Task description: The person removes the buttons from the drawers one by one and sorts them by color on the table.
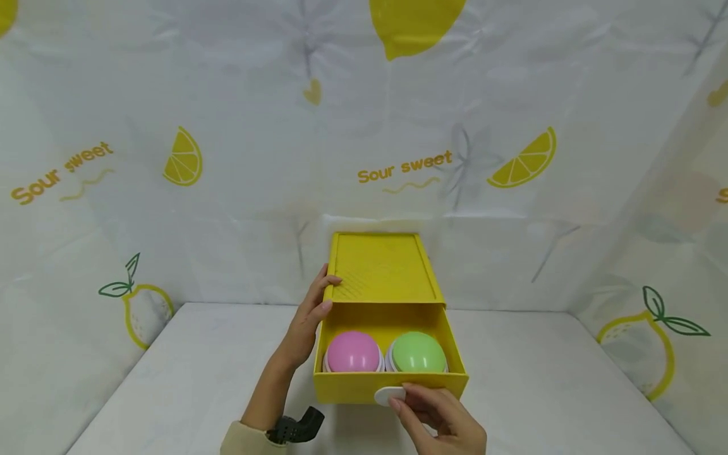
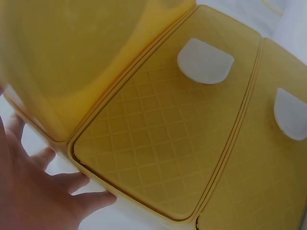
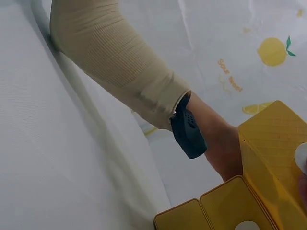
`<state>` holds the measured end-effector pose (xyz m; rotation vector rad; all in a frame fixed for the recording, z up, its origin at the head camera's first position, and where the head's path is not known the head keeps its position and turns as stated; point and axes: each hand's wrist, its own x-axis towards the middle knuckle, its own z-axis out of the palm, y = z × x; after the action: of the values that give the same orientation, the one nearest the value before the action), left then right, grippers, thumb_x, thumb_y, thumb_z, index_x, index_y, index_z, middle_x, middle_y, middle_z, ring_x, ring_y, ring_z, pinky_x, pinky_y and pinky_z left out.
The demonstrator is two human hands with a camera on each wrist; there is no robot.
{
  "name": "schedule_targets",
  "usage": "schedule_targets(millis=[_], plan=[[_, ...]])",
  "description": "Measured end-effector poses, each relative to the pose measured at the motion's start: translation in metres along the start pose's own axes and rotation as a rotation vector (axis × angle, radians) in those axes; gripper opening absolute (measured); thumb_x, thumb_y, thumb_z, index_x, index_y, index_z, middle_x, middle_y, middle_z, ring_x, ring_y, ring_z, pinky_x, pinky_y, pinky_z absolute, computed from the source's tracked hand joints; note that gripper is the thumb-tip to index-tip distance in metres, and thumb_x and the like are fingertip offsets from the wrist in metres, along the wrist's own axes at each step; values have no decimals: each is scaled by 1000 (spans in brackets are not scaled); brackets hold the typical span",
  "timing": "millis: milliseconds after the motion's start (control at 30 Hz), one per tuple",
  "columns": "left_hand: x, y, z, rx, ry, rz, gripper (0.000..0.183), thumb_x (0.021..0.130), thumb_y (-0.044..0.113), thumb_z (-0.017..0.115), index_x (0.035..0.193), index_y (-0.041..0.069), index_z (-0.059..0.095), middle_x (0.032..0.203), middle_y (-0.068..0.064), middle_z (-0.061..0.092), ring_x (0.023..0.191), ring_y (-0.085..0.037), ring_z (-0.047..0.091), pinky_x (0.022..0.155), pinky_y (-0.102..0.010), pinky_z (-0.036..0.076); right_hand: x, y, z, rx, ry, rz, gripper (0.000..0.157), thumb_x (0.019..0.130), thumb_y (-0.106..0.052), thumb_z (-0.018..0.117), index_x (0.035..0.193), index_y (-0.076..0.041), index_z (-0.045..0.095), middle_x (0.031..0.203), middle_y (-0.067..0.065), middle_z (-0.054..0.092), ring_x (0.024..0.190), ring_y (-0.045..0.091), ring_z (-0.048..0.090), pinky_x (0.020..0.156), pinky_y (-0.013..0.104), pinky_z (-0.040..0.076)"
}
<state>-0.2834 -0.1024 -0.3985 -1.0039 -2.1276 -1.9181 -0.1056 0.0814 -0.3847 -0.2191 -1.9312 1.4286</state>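
Note:
A yellow drawer cabinet [image 1: 382, 268] stands in the middle of the table with its top drawer [image 1: 341, 387] pulled out. Inside the drawer, side by side, sit a pink rounded thing [image 1: 352, 351] and a green rounded thing [image 1: 419, 352], each with a white rim. My right hand [image 1: 442, 418] pinches the white half-round knob [image 1: 384, 395] on the drawer's front. Against the cabinet's left side rests my left hand [image 1: 304, 328], its fingers spread near the top edge. In the left wrist view, its fingers [image 2: 69, 182] lie along the side of a closed lower drawer [image 2: 153, 139].
Lower drawer fronts carry white knobs [image 2: 205, 61]. A white table [image 1: 216, 360] spreads to both sides, and a lemon-printed sheet [image 1: 256, 189] rises behind the cabinet. A dark wrist device [image 1: 296, 426] sits on the left forearm, below a beige sleeve [image 3: 120, 67].

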Motion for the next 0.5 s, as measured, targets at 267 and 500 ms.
schedule_targets(millis=[267,500], plan=[[0,0,1,-30,-9,-1,40,104,21,39,143,15,40,173,-3,1,160,-36,4,124,-66,17,2,-6,-13,-81,-60,-42,33,64,9,89,84,-15,78,78,-6,74,68,3,71,61,19,61],[-1,1,0,-8,2,-4,40,104,21,40,143,15,41,173,-3,2,160,-36,4,124,-65,16,28,-16,-43,3,-182,-366,46,61,13,90,100,-9,78,92,1,76,76,6,73,66,21,62]])
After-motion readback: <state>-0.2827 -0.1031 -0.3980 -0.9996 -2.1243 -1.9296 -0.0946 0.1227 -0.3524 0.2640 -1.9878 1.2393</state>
